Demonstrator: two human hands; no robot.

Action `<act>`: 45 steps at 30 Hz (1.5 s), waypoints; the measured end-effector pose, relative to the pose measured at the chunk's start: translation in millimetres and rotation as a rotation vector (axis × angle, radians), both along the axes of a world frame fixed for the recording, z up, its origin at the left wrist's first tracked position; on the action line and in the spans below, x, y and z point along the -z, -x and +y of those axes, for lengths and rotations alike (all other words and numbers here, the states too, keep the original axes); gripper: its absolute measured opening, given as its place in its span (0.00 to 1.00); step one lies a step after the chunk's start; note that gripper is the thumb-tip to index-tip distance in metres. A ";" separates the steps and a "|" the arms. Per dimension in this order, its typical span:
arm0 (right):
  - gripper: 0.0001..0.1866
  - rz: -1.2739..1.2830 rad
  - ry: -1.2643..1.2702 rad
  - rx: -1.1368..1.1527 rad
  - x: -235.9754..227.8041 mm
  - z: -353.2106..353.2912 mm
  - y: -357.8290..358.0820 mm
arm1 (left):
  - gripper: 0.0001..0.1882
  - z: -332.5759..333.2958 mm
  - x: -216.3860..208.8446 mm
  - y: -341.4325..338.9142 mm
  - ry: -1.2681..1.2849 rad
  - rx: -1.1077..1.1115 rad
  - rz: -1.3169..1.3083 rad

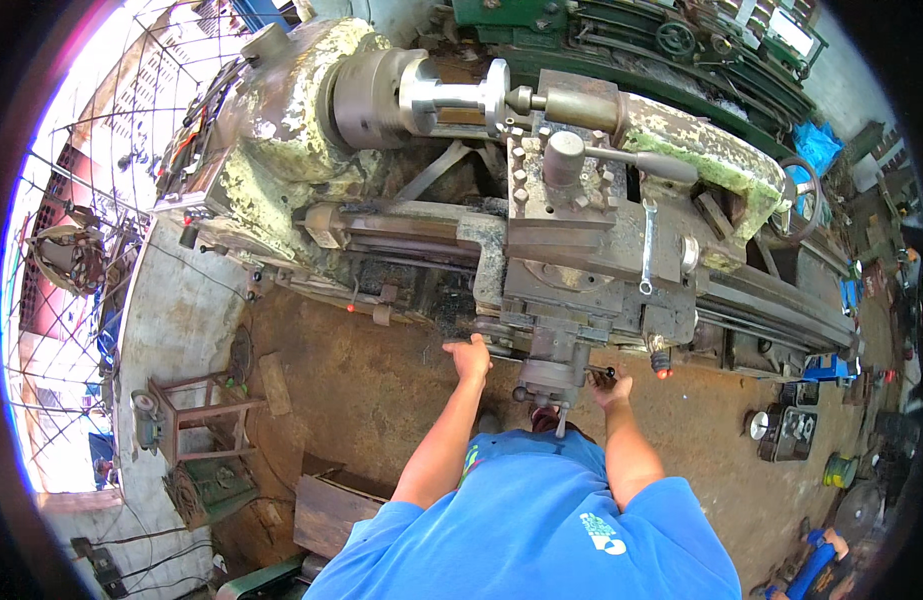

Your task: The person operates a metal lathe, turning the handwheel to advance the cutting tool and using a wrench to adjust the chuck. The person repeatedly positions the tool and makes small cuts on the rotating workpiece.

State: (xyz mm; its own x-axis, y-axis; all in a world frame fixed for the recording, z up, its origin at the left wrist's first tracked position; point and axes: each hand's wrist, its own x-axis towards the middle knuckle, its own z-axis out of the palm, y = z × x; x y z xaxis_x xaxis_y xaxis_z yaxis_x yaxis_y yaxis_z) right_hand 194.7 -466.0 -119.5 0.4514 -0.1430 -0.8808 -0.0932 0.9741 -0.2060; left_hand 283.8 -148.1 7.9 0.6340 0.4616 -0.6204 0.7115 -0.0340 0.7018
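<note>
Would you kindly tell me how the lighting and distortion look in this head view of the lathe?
Head view: daylight blows out the left rim; straight lathe edges bow toward the dark circular border; the shiny workpiece glints; left hand and right hand stay sharp.

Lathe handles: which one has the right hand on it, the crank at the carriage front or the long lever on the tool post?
The dark crank handle low on the carriage front: the right hand grips it. The long lever on the tool post sits higher up, untouched. The left hand rests on the carriage edge.

Both forearms extended forward; left hand fingers curled, right hand closed in grip.
</note>
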 end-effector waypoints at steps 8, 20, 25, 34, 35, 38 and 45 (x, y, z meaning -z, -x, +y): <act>0.20 0.128 0.010 0.119 -8.4 2.1 -2.2 | 0.40 25.1 50.7 21.2 0.891 -0.538 -0.190; 0.23 0.139 0.011 0.121 -14.0 2.6 2.7 | 0.26 140.7 124.3 170.0 0.160 0.226 0.535; 0.22 0.138 -0.041 0.073 -14.7 0.5 5.5 | 0.36 90.0 62.6 98.4 0.648 -0.178 0.027; 0.23 0.123 0.169 -0.003 -16.3 -12.8 6.3 | 0.45 23.1 -1.7 1.4 0.470 -0.003 0.044; 0.22 0.180 0.217 -0.056 -16.2 -17.9 6.5 | 0.48 18.1 -0.9 -0.3 0.426 0.019 0.012; 0.20 0.230 0.317 -0.141 -14.3 -35.6 17.5 | 0.57 7.3 2.5 -1.6 0.245 0.004 -0.011; 0.16 0.256 0.377 -0.229 21.5 -64.5 89.9 | 0.50 6.9 1.5 -6.1 0.188 -0.008 0.016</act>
State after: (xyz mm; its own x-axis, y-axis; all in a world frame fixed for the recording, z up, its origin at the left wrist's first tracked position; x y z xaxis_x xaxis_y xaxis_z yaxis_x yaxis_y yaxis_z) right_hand 104.8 -530.5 -141.0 0.2845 -0.3952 -0.8734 -0.3892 0.7850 -0.4820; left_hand 289.9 -141.2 6.4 0.6198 0.3418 -0.7064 0.7227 0.1023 0.6835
